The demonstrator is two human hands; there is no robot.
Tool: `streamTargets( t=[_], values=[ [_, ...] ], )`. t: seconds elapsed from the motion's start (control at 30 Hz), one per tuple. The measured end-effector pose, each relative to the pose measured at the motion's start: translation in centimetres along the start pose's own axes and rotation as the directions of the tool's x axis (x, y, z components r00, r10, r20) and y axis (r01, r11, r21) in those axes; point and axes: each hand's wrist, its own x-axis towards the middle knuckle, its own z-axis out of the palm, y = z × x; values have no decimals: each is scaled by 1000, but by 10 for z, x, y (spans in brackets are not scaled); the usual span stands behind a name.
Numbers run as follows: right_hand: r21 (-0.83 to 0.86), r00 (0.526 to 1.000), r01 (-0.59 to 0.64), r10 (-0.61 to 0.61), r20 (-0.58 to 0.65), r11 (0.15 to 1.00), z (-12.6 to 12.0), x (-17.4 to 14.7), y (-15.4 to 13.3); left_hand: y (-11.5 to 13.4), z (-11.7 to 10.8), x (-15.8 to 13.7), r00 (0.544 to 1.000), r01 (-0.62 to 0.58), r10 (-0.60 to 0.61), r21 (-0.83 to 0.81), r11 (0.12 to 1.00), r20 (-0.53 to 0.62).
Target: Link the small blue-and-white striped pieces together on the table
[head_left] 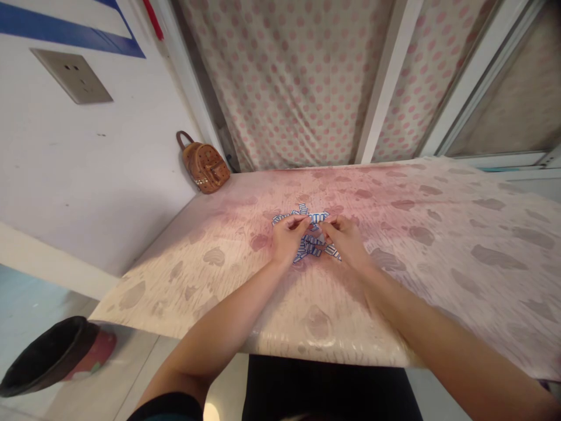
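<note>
A table [324,316] under a glossy, patterned cover fills most of the view, its far edge near a pink-dotted curtain [298,76] and its left side along a pale wall [109,164]. A bin [101,352] with a dark inside stands below the table's left corner. A small brown bag [207,168] leans against the wall at the far left corner of the table.

The left hand [288,237] and right hand [347,237] meet over the middle of the table, fingertips just apart. Each grip is drawn in, thumb close to forefinger; a blue-and-white piece [318,218] shows between the two, but I cannot tell whether either grip is closed on it or whether it lies behind them.

Smallest are the loose striped pieces [312,248], overlapping in a heap on the table below and between the hands, with more just beyond the fingertips and a few beside the right hand. They look thin, flat and light, probably stiff enough to keep their shape, though easily bent; on the glossy cover they may slide. A gentle thumb-and-forefinger pinch near one end or across the edges should suit them best.
</note>
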Motion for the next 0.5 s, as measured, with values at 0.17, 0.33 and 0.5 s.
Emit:
streamTargets(
  t=[0.17, 0.33, 0.5],
  values=[
    [-325, 996, 90, -84, 34, 941, -15, 12, 8, -4, -8, 12, 996, -24, 25, 14, 1000, -91],
    [-824, 988, 139, -20, 153, 549, -22, 13, 11, -9, -20, 23, 983, -65, 57, -40, 997, -172],
    [-867, 977, 152, 59, 203, 474, -19, 12, 10, -9, -23, 24, 984, -55, 46, -48, 997, -171]
  ],
)
